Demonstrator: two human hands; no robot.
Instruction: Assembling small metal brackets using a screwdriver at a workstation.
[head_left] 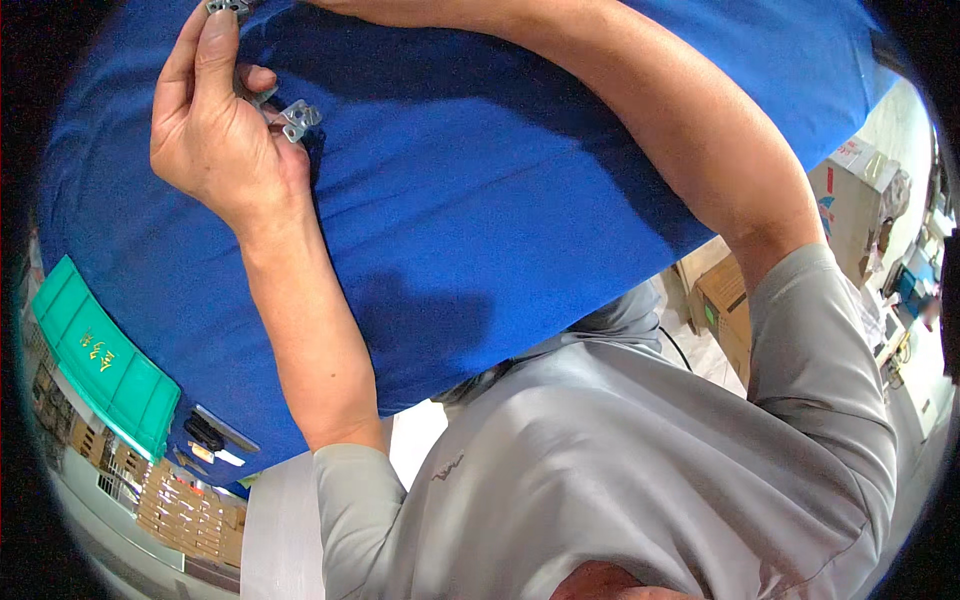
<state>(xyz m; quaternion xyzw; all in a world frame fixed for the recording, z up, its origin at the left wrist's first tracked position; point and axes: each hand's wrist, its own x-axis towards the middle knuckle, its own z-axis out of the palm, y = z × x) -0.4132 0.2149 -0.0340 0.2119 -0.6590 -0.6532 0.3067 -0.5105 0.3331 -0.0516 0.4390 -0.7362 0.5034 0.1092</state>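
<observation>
Left hand far left, fingers curled, pinching small metal brackets over blue table. Right hand beyond the frame's top edge: grip untellable.

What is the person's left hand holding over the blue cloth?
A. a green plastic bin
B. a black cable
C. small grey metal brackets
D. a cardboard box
C: the left hand pinches small grey metal brackets above the blue cloth; the green bin sits untouched at the table's edge.
</observation>
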